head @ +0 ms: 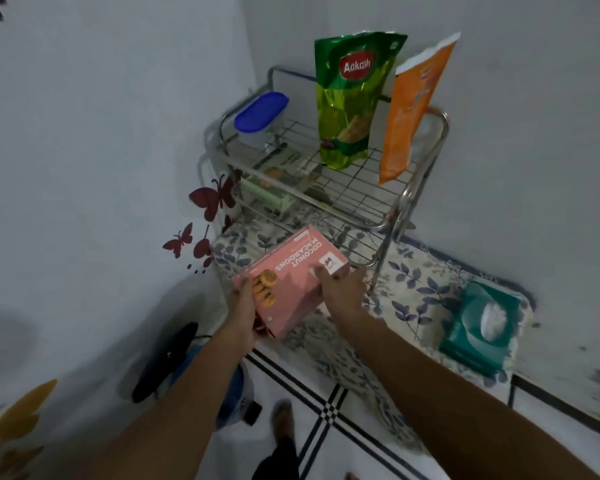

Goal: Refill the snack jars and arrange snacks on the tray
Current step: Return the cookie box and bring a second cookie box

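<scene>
Two hands are counted – the left hand [241,308] and the right hand [342,292] – and one pink box [291,282] of coconut macaroons is held between them. Two snack pouches are seen on the wire rack [371,202]: one green pouch [349,98], one orange pouch [409,112]. One blue-lidded container [261,112] is counted there too, and one pale green box [274,192] on the lower shelf. One teal tissue pack [478,327] is found on the patterned cloth [413,289]. Two red butterfly stickers [213,197] are counted on the wall
</scene>
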Demonstrator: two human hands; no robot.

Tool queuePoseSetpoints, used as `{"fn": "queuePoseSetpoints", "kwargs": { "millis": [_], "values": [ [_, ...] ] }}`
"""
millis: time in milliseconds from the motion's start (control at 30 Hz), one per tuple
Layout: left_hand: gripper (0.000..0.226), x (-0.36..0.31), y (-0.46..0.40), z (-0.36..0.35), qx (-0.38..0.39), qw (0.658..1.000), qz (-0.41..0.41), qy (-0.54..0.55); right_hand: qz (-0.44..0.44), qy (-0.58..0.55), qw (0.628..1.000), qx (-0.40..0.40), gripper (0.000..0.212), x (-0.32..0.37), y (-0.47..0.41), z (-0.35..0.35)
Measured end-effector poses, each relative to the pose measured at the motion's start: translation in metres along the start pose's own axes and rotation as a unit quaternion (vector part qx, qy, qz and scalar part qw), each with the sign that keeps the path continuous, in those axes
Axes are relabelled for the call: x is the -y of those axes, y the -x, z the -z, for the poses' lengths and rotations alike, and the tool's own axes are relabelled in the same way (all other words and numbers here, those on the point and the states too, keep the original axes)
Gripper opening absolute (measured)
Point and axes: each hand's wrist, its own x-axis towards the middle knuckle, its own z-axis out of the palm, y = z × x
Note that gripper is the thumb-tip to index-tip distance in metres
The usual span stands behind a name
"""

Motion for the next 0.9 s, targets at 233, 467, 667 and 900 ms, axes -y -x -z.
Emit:
{"fn": "queuePoseSetpoints", "kwargs": {
  "millis": [233,467,667,900],
  "values": [
    [0.044,-0.051,-0.093,-0.05,-0.006,0.999,0.033,-0.027,0.078,0.014,0.997,0.003,0.073,0.019,-0.056,-0.047],
    [0.055,-0.07,-0.137,-0.097,0.014,0.996,-0.002,-0.087,0.136,0.083,0.984,-0.078,0.012,0.034,-0.093,-0.064],
    [0.034,-0.082,-0.148,-0.142,0.063,0.992,-0.006,-0.107,0.176,0.078,0.974,-0.121,0.035,0.041,-0.115,-0.043],
    [0.032,-0.085,-0.145,-0.161,0.084,0.988,0.014,-0.129,0.187,0.136,0.968,-0.101,0.041,0.037,-0.119,-0.028]
  ]
}}
